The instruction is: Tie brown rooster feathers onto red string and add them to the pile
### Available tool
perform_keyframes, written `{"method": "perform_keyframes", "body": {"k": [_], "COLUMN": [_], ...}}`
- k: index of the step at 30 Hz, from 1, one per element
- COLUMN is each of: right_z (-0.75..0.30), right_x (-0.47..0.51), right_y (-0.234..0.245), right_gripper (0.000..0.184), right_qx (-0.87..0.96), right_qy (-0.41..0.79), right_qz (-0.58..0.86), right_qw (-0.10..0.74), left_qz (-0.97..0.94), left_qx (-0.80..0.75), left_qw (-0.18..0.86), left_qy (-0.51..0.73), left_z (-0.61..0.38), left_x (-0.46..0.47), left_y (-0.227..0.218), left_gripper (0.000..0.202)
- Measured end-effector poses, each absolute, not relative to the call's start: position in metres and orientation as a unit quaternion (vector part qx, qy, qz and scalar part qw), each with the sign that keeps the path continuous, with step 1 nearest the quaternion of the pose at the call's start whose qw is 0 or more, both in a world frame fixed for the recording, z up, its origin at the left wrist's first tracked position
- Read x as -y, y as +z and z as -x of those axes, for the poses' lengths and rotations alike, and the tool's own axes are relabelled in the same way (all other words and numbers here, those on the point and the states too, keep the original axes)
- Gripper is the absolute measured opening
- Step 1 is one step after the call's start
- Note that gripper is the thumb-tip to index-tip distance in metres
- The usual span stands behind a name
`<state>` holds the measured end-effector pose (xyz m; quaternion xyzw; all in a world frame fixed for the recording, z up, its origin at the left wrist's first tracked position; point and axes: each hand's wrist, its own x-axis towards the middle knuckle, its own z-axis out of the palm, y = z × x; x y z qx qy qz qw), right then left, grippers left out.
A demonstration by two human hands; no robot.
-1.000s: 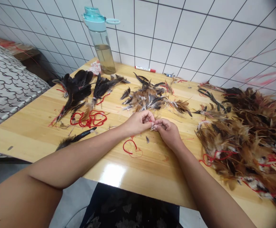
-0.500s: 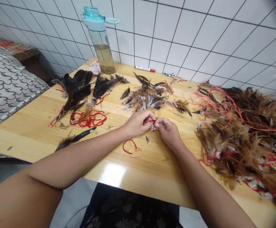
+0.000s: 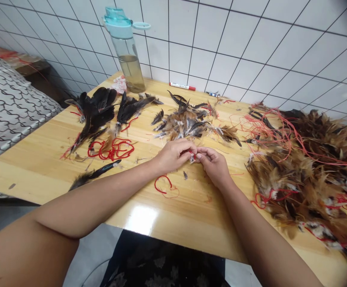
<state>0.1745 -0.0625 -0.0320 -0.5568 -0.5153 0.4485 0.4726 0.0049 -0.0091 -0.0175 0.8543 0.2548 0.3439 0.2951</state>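
your left hand [image 3: 175, 155] and right hand [image 3: 214, 167] are clenched close together — both pinching a small pale feather tuft [image 3: 192, 159] and red thread [image 3: 190, 152] — above the wooden table [image 3: 188, 223].

I can see a little feather [image 3: 192, 159] held between the left hand [image 3: 175, 155] and the right hand [image 3: 213, 166]. It is very small and soft, and it looks white and gray. Only a bit of it shows, low down between the fingers, and the rest is hidden. A thin red string [image 3: 190, 152] sits right by it, at the tips of the left fingers. I can only see a short bit of the string. I cannot tell if it is tied to the feather.
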Motion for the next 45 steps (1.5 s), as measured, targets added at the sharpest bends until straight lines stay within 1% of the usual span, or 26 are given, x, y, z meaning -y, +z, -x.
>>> {"method": "perform_keyframes", "body": {"k": [4, 8, 12, 16, 19, 22, 24, 26, 30, 34, 36, 42, 45], "right_z": [-0.176, -0.176, -0.177, -0.177, -0.176, -0.174, -0.174, -0.174, -0.177, -0.179, -0.178, -0.179, -0.179], "right_x": [0.063, 0.063, 0.064, 0.064, 0.066, 0.069, 0.070, 0.070, 0.068, 0.066, 0.065, 0.066, 0.067], "right_y": [-0.031, -0.031, -0.031, -0.032, -0.030, -0.025, -0.022, -0.021, -0.025, -0.031, -0.032, -0.031, -0.029], "right_gripper": [0.015, 0.010, 0.006, 0.007, 0.007, 0.012, 0.015, 0.016, 0.020, 0.015, 0.013, 0.013, 0.012], "right_qx": [0.558, 0.596, 0.609, 0.614, 0.635, 0.673, 0.684, 0.685, 0.687, 0.695, 0.695, 0.689, 0.683], "right_qy": [0.440, 0.400, 0.370, 0.352, 0.286, 0.176, 0.135, 0.136, 0.178, 0.209, 0.214, 0.209, 0.225], "right_qz": [0.556, 0.573, 0.581, 0.581, 0.601, 0.631, 0.644, 0.645, 0.621, 0.596, 0.593, 0.607, 0.608], "right_qw": [0.430, 0.396, 0.394, 0.401, 0.392, 0.344, 0.316, 0.311, 0.333, 0.344, 0.347, 0.335, 0.337], "left_qz": [-0.877, -0.880, -0.867, -0.844, -0.831, -0.818, -0.812, -0.811, -0.822, -0.831, -0.821, -0.755, -0.732], "left_qx": [-0.230, -0.224, -0.234, -0.265, -0.287, -0.306, -0.308, -0.306, -0.293, -0.279, -0.289, -0.311, -0.314], "left_qw": [0.265, 0.273, 0.308, 0.346, 0.357, 0.367, 0.375, 0.375, 0.357, 0.358, 0.381, 0.497, 0.530], "left_qy": [0.329, 0.319, 0.313, 0.313, 0.316, 0.319, 0.323, 0.329, 0.333, 0.321, 0.313, 0.293, 0.291], "left_z": [-0.004, -0.004, -0.003, -0.004, -0.005, -0.006, -0.006, -0.006, -0.006, -0.005, -0.005, -0.006, -0.007], "left_x": [0.007, 0.006, 0.009, 0.011, 0.012, 0.012, 0.011, 0.011, 0.010, 0.008, 0.008, 0.008, 0.007], "left_y": [-0.021, -0.020, -0.015, -0.011, -0.011, -0.013, -0.014, -0.014, -0.016, -0.018, -0.018, -0.019, -0.017], "left_gripper": [0.018, 0.018, 0.017, 0.013, 0.012, 0.012, 0.012, 0.013, 0.013, 0.013, 0.013, 0.013, 0.014]}}
